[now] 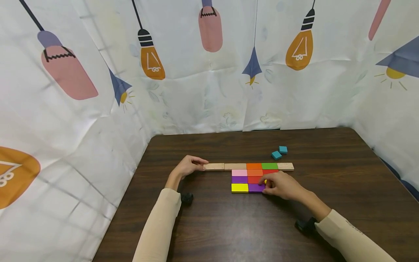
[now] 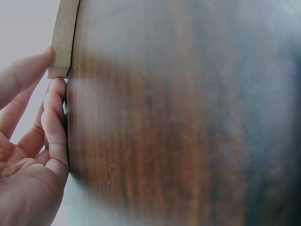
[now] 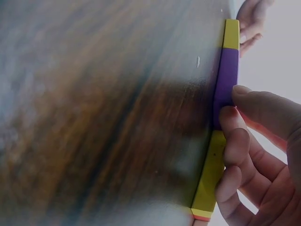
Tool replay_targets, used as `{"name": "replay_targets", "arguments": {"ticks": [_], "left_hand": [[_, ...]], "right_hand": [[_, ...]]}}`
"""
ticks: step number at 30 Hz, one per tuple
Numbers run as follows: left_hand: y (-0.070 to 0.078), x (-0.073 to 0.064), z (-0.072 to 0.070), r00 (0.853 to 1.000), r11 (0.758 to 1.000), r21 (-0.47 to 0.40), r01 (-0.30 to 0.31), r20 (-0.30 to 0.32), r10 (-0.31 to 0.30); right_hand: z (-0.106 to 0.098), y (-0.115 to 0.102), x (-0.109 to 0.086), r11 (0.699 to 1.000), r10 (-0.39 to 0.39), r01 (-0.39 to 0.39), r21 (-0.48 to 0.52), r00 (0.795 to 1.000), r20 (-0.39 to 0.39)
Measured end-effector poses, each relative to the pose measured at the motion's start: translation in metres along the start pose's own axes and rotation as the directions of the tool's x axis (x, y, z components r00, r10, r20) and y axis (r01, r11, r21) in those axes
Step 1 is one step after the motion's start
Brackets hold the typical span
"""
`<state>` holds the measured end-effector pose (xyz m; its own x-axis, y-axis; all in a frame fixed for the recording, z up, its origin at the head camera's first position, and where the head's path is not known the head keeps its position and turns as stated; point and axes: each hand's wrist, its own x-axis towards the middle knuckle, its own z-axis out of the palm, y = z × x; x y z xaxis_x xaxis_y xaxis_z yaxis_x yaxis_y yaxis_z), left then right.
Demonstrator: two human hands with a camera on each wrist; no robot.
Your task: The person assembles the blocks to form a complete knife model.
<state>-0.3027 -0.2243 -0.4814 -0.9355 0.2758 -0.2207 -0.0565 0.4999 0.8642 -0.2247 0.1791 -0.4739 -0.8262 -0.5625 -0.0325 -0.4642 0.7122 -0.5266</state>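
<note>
On the table lies a flat layout of blocks. Its back row holds a plain wooden block [image 1: 214, 167] at the left end, another wooden block [image 1: 235, 166], an orange block [image 1: 254, 166] and a green block [image 1: 270, 166]. My left hand [image 1: 190, 165] holds the left end of the first wooden block between thumb and fingers. With curled fingers, my right hand [image 1: 284, 185] pinches the right end of the purple block [image 3: 227, 77] in the front row. Its other fingers lie against a yellow block [image 3: 209, 172], which the hand mostly hides in the head view. A second yellow block [image 1: 240, 188] forms the near left corner.
Two blue blocks, one nearer [image 1: 276, 155] and one farther [image 1: 283, 149], lie apart behind the layout. A plain wooden block [image 1: 286, 166] ends the back row on the right. The dark wood table [image 1: 209, 225] meets a printed curtain [image 1: 209, 102] behind.
</note>
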Motion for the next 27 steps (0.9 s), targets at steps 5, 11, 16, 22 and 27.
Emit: {"name": "replay_targets", "arguments": {"ticks": [5,11,16,22,27], "left_hand": [[0.001,-0.001,0.000,1.000,1.000,0.006,0.014,0.003,-0.014],[0.001,0.000,0.000,1.000,1.000,0.015,0.000,-0.001,0.000],[0.002,-0.001,0.000,1.000,1.000,0.016,0.000,-0.003,0.000],[0.001,-0.001,0.000,1.000,1.000,0.008,0.005,-0.006,-0.005],[0.001,-0.001,0.001,1.000,1.000,0.004,0.001,-0.005,-0.001]], "right_hand": [[0.000,-0.001,0.000,1.000,-0.007,0.007,0.008,1.000,-0.002],[-0.004,0.003,0.000,0.999,-0.026,0.026,0.045,1.000,0.005],[-0.019,0.014,0.001,0.993,-0.028,0.032,0.114,0.999,-0.037],[-0.048,0.050,0.004,0.987,0.067,-0.042,0.153,0.984,-0.162],[-0.067,0.091,0.009,0.971,0.181,-0.143,0.192,0.963,-0.199]]}}
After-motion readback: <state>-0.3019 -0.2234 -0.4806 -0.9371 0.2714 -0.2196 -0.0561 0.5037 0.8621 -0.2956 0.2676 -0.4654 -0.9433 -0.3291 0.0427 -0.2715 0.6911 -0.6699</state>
